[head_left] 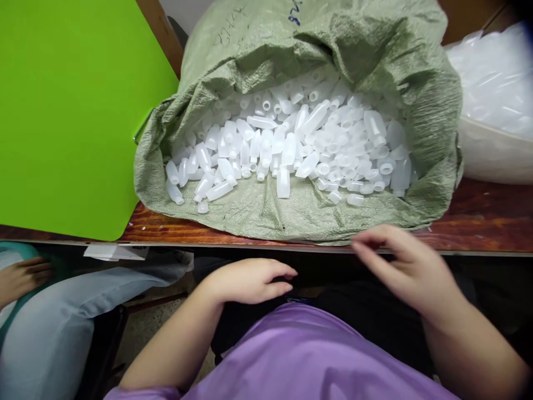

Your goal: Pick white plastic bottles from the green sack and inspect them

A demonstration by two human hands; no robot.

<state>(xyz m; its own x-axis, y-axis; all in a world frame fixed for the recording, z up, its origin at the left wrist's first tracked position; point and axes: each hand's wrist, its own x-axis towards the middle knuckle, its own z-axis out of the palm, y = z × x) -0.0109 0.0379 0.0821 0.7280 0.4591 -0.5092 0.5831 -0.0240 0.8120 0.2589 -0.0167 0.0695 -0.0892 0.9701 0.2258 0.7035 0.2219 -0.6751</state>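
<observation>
A green woven sack [266, 216] lies on its side on the wooden table, its mouth facing me. Inside and spilling onto its lower lip is a heap of small translucent white plastic bottles [288, 150] with open necks. My left hand [254, 280] hovers before the table edge above my lap, thumb and fingers apart, with nothing visible in it. At the sack's front rim is my right hand [403, 266], thumb and index tips brought close together in a pinch. Whatever is between those tips, if anything, cannot be made out.
A bright green board [75, 111] stands at the left. On the right is a pale container [495, 150] full of clear, whitish plastic pieces. The reddish wooden table [495, 214] ends just before my hands. Another person's hand [25, 278] and jeans-clad leg are at lower left.
</observation>
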